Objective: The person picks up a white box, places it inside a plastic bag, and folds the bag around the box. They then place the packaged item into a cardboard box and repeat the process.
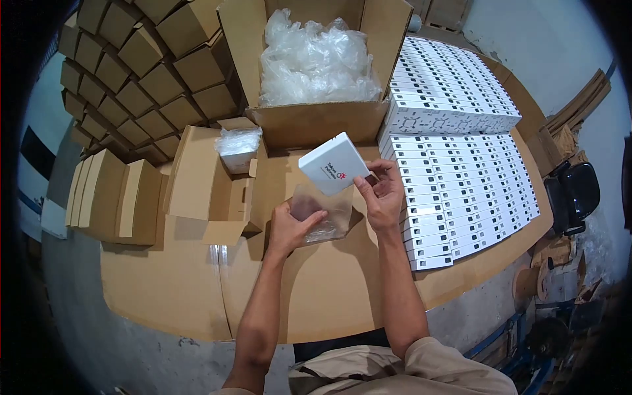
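Observation:
My right hand (384, 191) grips a flat white box (332, 163) with red and black print by its right corner, holding it tilted above the table. Just below it, my left hand (295, 227) is closed on a clear plastic bag (336, 214), thumb on top. The box's lower corner overlaps the bag's upper edge in this view. To the left stands an open cardboard carton (204, 174), with wrapped white boxes (238, 148) at its far end.
A large carton (309, 125) full of clear plastic bags (316, 62) stands at the back. Long rows of white boxes (461, 191) fill the right side of the cardboard-covered table (171, 283). Brown cartons (141, 89) are stacked at the back left, with others (108, 197) nearer. A black chair (573, 191) stands beyond the table.

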The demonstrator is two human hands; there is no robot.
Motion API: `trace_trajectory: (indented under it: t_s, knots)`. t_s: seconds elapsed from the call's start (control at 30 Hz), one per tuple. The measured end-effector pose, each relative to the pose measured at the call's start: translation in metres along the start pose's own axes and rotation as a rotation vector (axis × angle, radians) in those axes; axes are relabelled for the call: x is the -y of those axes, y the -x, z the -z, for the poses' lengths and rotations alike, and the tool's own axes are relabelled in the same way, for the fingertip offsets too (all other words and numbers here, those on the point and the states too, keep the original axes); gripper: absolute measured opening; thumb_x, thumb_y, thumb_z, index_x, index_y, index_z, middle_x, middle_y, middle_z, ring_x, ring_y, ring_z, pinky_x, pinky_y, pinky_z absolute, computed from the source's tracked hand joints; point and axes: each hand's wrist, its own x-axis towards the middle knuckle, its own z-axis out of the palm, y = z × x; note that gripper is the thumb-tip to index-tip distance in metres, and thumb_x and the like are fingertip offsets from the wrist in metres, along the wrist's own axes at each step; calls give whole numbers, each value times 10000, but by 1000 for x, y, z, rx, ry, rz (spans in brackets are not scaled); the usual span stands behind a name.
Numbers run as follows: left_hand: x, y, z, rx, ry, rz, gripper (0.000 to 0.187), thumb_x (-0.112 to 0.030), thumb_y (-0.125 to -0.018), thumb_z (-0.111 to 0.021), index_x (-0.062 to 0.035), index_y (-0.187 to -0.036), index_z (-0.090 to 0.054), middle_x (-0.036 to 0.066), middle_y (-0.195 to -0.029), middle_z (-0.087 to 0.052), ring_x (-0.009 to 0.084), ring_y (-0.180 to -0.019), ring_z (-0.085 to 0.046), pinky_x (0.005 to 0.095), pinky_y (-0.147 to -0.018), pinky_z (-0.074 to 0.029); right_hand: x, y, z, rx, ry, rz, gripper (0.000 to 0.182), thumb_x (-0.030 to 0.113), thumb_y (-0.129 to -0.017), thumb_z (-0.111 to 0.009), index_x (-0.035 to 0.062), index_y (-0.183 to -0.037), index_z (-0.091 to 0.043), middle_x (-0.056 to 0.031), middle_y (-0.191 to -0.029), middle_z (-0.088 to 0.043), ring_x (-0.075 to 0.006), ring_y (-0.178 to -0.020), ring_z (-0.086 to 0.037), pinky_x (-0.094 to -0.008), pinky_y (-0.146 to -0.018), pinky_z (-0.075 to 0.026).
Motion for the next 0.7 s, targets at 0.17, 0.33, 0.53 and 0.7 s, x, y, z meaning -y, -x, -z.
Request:
trace_trajectory:
  t_s: [0.17, 0.33, 0.53, 0.7]
  knots:
    - [6, -3, 2, -34, -36, -28, 397, -195, -765, -897, 35, -1045, -734, 110, -955, -774, 182, -827, -740, 337, -778, -588, -12, -1, 7, 38, 96, 5, 329, -43, -901, -736, 0, -1172, -555, -89, -1102, -632, -146, -1033, -634, -298, -933, -521]
    - [1, -1, 3, -40, -36, -32, 409, -204, -766, -903, 22, -1066, -740, 107, -974, -775, 173, -852, -737, 341, -794, -585, -11, -1, 13, 10, 151, 26, 308, -31, -908, -717, -2, -1168, -554, -85, -1093, -622, -139, -1006, -618, -291, -898, -517]
    - [-7, 1, 2, -33, -63, -12, 383, -160, -787, -888, 21, -1077, -718, 96, -986, -763, 161, -877, -718, 319, -812, -572, -12, 0, 11, -7, 104, 31, 292, -41, -905, -683, 0, -1160, -547, -83, -1085, -608, -138, -978, -603, -290, -871, -510]
    - [-3, -1, 3, 25, -16, -53, 385, -117, -803, -870, 20, -1118, -697, 88, -1007, -755, 158, -887, -710, 315, -835, -568, -14, 1, 11, 30, 107, 6, 279, -42, -899, -668, -1, -1147, -548, -81, -1074, -603, -133, -962, -596, -292, -865, -505]
